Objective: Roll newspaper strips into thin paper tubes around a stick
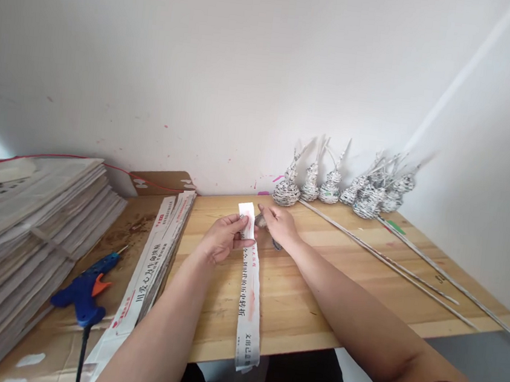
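A long printed newspaper strip (251, 300) runs down the middle of the table, its near end hanging over the front edge. My left hand (224, 236) pinches this strip close to its far end, which sticks up white above the fingers. Just to the right, my right hand (282, 225) is closed, its fingertips close to the strip. A small dark grey object (278, 245) shows under the right palm; most of it is hidden, so its kind is unclear.
Several woven gourd shapes (330, 190) stand along the wall, with long thin paper rods (388, 263) to the right. On the left are a blue glue gun (84, 294), a pile of newspaper strips (149, 265) and a tall newspaper stack (35, 241). The table's front edge (311, 346) is close.
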The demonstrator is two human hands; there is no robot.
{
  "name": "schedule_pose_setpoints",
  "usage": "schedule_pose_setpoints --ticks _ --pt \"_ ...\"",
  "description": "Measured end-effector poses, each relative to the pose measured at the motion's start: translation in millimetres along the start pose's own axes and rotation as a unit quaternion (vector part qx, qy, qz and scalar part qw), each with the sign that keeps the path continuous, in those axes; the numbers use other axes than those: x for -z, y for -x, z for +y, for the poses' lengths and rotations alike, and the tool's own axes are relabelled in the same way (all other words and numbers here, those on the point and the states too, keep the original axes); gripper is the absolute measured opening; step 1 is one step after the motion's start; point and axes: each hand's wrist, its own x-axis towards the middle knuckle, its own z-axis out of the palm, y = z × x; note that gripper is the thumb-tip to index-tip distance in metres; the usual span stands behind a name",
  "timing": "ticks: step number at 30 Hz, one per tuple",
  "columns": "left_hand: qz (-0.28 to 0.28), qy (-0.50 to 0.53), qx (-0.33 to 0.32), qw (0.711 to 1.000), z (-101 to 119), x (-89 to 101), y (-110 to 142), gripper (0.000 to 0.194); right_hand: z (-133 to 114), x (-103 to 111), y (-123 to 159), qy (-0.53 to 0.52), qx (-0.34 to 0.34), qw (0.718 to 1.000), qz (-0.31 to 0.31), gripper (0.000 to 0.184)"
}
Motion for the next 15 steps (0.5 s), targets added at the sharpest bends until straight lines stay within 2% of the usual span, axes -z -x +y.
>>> schedule_pose_setpoints --ticks 3,9,13,15 --pt "-0.002 -0.002 -0.004 1.000 -0.5 -0.4 -0.7 0.012 1.3 -2.1 0.7 -0.026 -0.001 1.000 0.007 0.051" --pt "0.005 0.016 -0.011 1.000 -0.4 -3.2 0.6 0.011 7.3 -7.4 -2.6 -0.027 0.029 0.998 0.057 0.030" --pt "-0.007 0.036 -0.023 0.999 0.5 -5.9 2.1 0.012 3.9 -4.8 -2.9 -0.088 0.095 0.987 0.091 0.024" --pt "-0.007 0.044 -0.027 0.999 0.5 -5.6 1.6 0.013 -0.1 -0.6 -0.2 -0.050 0.134 0.986 0.080 0.025"
